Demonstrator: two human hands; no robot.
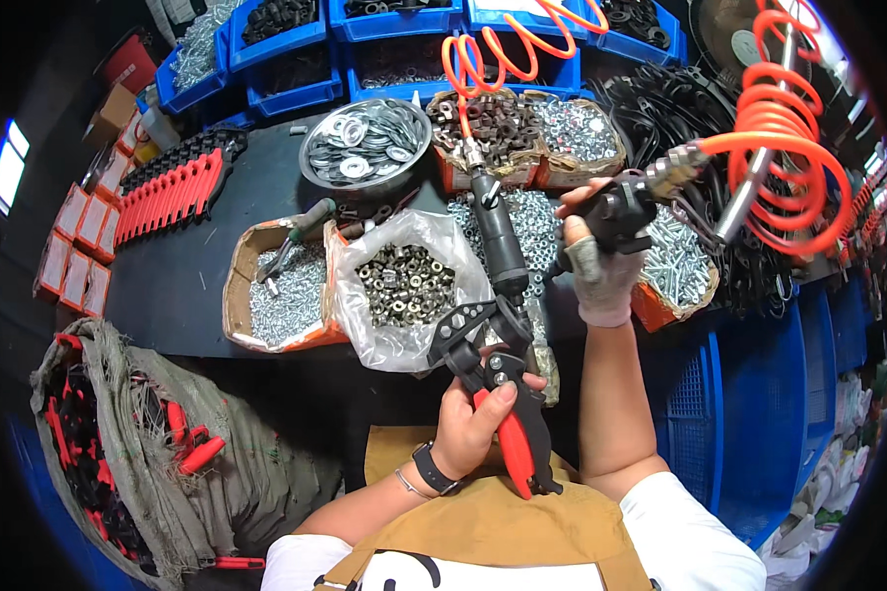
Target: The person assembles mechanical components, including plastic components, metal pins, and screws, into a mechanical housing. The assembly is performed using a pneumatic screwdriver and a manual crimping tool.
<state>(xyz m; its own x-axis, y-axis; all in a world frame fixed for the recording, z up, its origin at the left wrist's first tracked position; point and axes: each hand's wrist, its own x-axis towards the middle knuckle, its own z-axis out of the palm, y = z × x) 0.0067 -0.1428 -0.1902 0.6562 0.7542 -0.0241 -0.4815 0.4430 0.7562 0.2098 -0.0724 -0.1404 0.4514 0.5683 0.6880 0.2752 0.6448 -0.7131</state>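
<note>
On my left the sack (118,433) is full of red-handled pliers, and one row (172,187) of them lies on the dark bench (168,286), so I judge many pieces are assembled or waiting; I cannot tell which. The bag of nuts (404,286) and the bowl of washers (365,143) remain well filled. My left hand (478,419) grasps one pliers (498,384) by its red handle, black jaws pointing up, low before my chest. My gloved right hand (596,266) clenches a black air tool (626,207) above, near the hanging driver (498,236).
</note>
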